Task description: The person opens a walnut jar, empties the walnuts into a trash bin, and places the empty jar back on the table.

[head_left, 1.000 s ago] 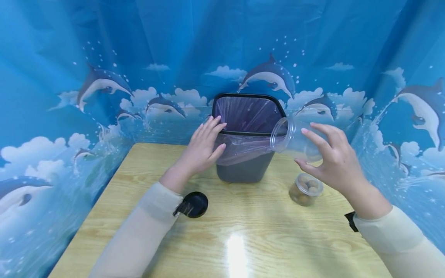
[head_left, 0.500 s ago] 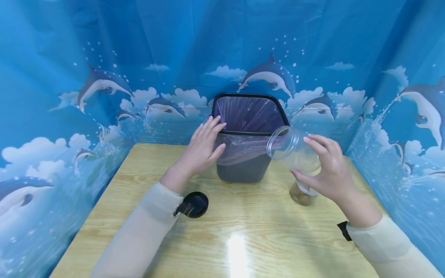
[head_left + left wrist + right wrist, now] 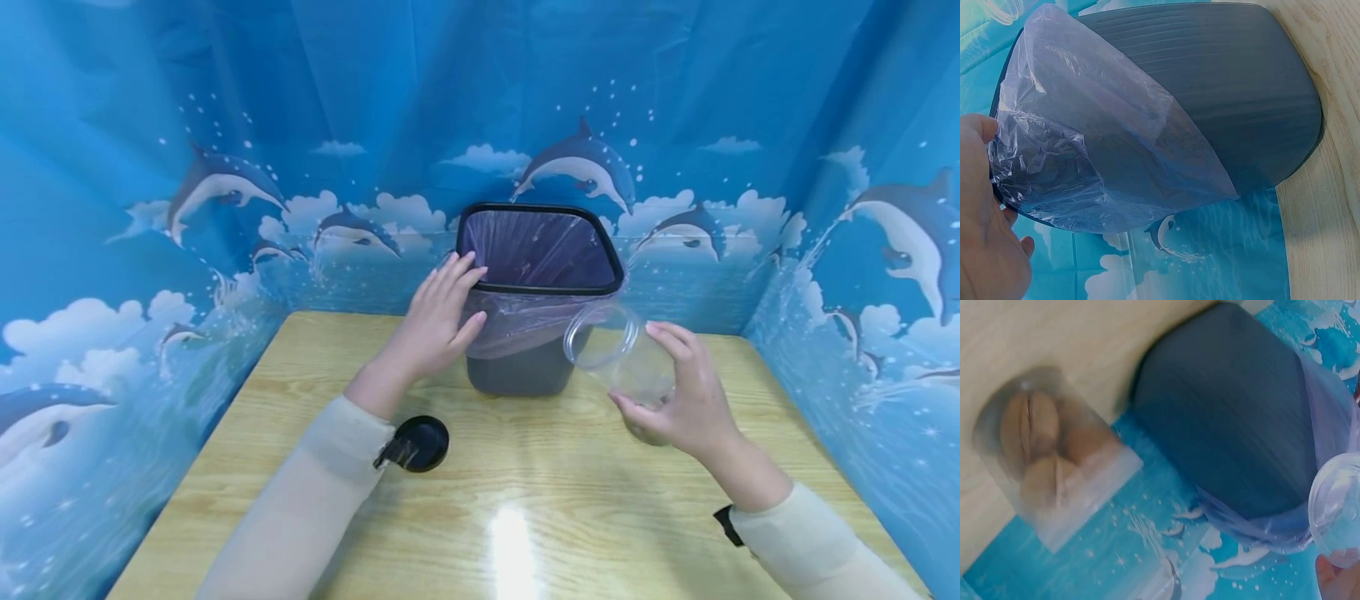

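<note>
My left hand (image 3: 437,325) rests at the left front corner of a dark grey trash bin (image 3: 521,375), its fingers over the black rim and the thumb apart outside. A translucent purple liner (image 3: 1110,144) is folded over that rim. In my right hand (image 3: 693,404) a clear plastic jar (image 3: 645,371) is held on its side, uncapped mouth pointing left, just in front of the bin. Nothing shows inside it. Below that hand stands a second clear jar (image 3: 1085,481) with brown, seamed, walnut-like rounds, mostly hidden in the head view.
A black round disc (image 3: 423,443) lies by my left wrist, perhaps a lid. The wooden table (image 3: 570,500) ends at the back and sides against a blue dolphin-print curtain (image 3: 360,125). Behind the bin the curtain is close.
My right hand has carried the jar down and slightly left, away from the bin's opening, and now covers most of the filled jar. My left hand has stayed in place.
</note>
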### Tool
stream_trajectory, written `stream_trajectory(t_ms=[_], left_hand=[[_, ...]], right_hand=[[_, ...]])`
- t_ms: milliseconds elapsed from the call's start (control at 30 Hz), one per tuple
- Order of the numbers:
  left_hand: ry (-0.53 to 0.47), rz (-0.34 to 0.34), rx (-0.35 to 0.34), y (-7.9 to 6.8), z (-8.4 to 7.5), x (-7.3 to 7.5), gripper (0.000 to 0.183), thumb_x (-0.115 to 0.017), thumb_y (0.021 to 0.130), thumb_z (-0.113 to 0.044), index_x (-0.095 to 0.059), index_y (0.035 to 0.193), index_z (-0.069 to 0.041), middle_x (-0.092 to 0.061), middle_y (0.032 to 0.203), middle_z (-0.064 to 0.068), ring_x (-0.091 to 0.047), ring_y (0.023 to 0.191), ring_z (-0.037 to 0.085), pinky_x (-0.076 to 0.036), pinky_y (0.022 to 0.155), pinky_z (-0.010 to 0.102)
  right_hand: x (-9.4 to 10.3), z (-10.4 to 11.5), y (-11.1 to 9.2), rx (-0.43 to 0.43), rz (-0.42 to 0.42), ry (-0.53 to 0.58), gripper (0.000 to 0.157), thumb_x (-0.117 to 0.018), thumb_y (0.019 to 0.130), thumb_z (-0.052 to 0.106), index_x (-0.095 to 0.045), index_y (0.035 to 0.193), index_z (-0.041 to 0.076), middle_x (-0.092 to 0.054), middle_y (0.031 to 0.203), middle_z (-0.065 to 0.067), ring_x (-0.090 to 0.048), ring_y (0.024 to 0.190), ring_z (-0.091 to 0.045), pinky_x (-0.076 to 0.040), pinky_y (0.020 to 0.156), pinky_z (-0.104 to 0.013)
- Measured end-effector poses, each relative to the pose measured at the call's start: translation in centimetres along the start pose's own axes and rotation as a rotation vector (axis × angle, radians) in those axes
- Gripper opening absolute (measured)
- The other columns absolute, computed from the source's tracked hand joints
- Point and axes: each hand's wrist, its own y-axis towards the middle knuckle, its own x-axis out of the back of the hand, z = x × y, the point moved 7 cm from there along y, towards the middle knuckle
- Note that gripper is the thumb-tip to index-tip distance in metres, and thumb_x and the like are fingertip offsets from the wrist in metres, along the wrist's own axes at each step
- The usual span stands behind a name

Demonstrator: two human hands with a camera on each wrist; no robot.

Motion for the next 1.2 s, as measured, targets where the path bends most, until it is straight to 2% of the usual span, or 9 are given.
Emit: stream_trajectory(t_ms=[100, 267, 600, 967, 1200], left_hand=[[0.001, -0.002, 0.0, 0.0, 0.1, 0.0, 0.057, -0.033, 0.097, -0.044, -0.015, 0.147, -0.023, -0.002, 0.154, -0.003, 0.006, 0.14, 0.016, -0.004, 0.111, 0.045], [-0.001, -0.004, -0.001, 0.0, 0.1, 0.0, 0.058, -0.031, 0.097, -0.045, -0.015, 0.147, -0.022, -0.002, 0.154, -0.003, 0.006, 0.14, 0.016, -0.004, 0.111, 0.045], [-0.003, -0.002, -0.002, 0.0, 0.1, 0.1, 0.057, -0.033, 0.097, -0.044, -0.016, 0.147, -0.022, -0.003, 0.154, -0.002, 0.005, 0.14, 0.017, -0.004, 0.111, 0.045], [0.004, -0.01, 0.003, 0.0, 0.0, 0.0, 0.057, -0.034, 0.097, -0.042, -0.017, 0.147, -0.022, -0.004, 0.154, -0.002, 0.005, 0.14, 0.016, -0.005, 0.111, 0.045], [0.0, -0.01, 0.006, 0.1, 0.0, 0.1, 0.056, -0.034, 0.097, -0.042, -0.017, 0.147, -0.022, -0.005, 0.154, -0.003, 0.005, 0.14, 0.017, -0.004, 0.111, 0.046]], right_hand=[[-0.6, 0.0, -0.6, -0.036, -0.002, 0.038, 0.085, -0.068, 0.069, 0.054, -0.044, 0.128, -0.001, -0.048, 0.124, -0.021, -0.045, 0.111, -0.032, -0.036, 0.091, -0.032], [-1.9, 0.6, -1.3, -0.03, -0.006, 0.103, 0.086, -0.07, 0.068, 0.053, -0.044, 0.127, -0.004, -0.048, 0.124, -0.02, -0.045, 0.113, -0.028, -0.035, 0.095, -0.026], [-3.7, 1.1, -2.3, -0.017, 0.008, 0.191, 0.088, -0.078, 0.063, 0.046, -0.043, 0.125, -0.006, -0.05, 0.121, -0.02, -0.046, 0.112, -0.027, -0.034, 0.096, -0.027], [-5.5, 1.7, -3.6, -0.005, 0.047, 0.183, 0.088, -0.075, 0.065, 0.05, -0.044, 0.126, -0.006, -0.05, 0.123, -0.018, -0.046, 0.113, -0.028, -0.032, 0.099, -0.029], [-6.4, 2.0, -4.2, -0.011, 0.072, 0.235, 0.089, -0.074, 0.066, 0.049, -0.042, 0.127, -0.006, -0.05, 0.123, -0.017, -0.045, 0.115, -0.027, -0.032, 0.1, -0.029]])
